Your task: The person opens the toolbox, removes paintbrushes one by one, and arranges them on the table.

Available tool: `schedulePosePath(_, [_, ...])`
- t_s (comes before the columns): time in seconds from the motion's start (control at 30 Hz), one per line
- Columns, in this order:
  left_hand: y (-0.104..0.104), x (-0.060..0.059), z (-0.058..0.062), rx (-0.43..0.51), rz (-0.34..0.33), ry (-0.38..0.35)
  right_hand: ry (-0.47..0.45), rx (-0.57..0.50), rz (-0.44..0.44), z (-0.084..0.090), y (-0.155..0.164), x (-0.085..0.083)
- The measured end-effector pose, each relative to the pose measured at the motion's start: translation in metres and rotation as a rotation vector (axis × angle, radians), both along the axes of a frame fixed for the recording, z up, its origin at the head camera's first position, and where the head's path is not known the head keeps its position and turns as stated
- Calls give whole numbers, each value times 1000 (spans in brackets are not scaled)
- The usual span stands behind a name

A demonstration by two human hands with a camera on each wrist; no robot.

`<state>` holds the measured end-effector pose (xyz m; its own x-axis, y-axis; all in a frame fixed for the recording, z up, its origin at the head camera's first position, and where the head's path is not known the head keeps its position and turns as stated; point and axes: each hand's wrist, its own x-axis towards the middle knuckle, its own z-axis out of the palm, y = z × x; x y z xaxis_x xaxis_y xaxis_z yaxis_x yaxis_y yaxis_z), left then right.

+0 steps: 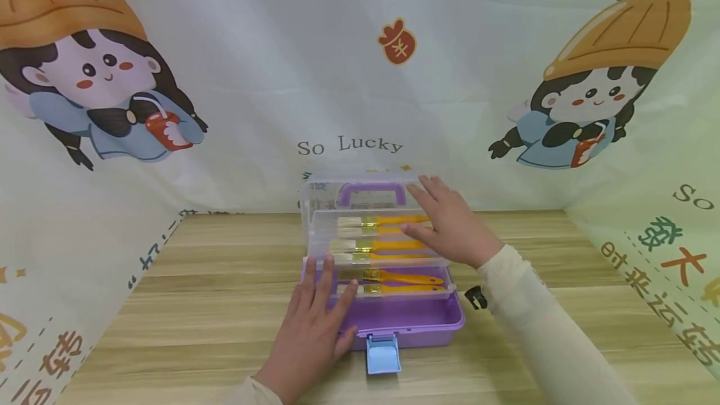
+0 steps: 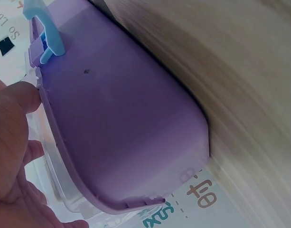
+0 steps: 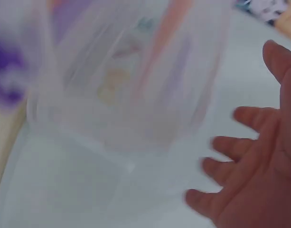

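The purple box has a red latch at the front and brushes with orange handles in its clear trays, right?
Not quite. The latch at the front of the purple box is light blue, not red, as the head view shows. The brushes in the clear trays do have orange handles.

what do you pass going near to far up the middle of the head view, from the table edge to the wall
blue latch → purple box base → lowest clear tray with two yellow-handled brushes → upper clear tray with brushes → clear lid with purple handle → printed backdrop reading So Lucky
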<state>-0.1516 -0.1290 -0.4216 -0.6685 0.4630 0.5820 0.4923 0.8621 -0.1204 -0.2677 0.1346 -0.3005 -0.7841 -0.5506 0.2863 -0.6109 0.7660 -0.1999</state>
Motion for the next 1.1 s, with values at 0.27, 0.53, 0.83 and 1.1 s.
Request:
schedulePosePath(0.27, [0,1,1,2,21,-32,-26,165,-9,-32,-21,28])
schedulePosePath(0.53, [0,1,-3,-14,46,-111,19,195,-47,-38,-25,20])
schedulePosePath(0.83, [0,2,-6,-42,72,-155,31,185,-54,-35,-30,7])
schedulePosePath(1.1, [4,1,-6,-67,70,-211,54,163,-64,-38,-33,-8])
